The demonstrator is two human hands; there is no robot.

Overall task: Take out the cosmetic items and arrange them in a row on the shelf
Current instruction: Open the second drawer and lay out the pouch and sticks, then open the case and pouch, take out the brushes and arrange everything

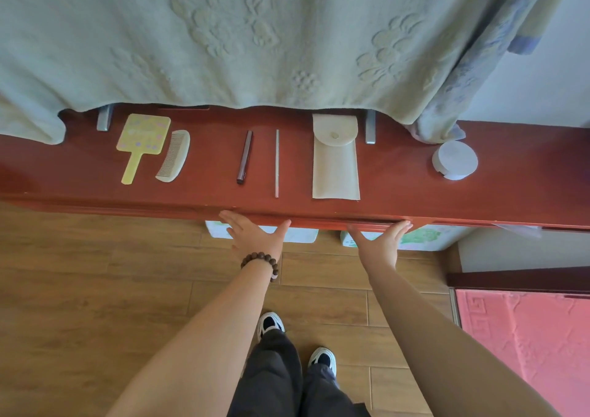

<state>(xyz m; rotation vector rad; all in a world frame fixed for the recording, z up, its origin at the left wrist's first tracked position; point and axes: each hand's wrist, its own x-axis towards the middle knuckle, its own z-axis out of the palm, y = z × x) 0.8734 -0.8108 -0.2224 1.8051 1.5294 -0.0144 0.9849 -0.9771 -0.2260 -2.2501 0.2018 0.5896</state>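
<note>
Hanging over the shelf (399, 173), a pale towel (255, 33) hides its back edge behind the mirror (142, 143), comb (174, 156) and pouch (334, 157). Both the left hand (255, 233) and right hand (381, 241) have a slack, empty grip, straight fingers at the shelf's front lip.

Red-brown shelf (399, 173), mirror (142, 138), comb (174, 156), pen (245, 156), thin stick (277, 162), pouch (335, 157) (flap closed), round compact (455, 160)

Yellow mirror (142, 143), comb (174, 155), dark pen (245, 157), thin stick (277, 163), pouch (335, 157) and round case (454, 160) line the shelf (399, 189).
</note>
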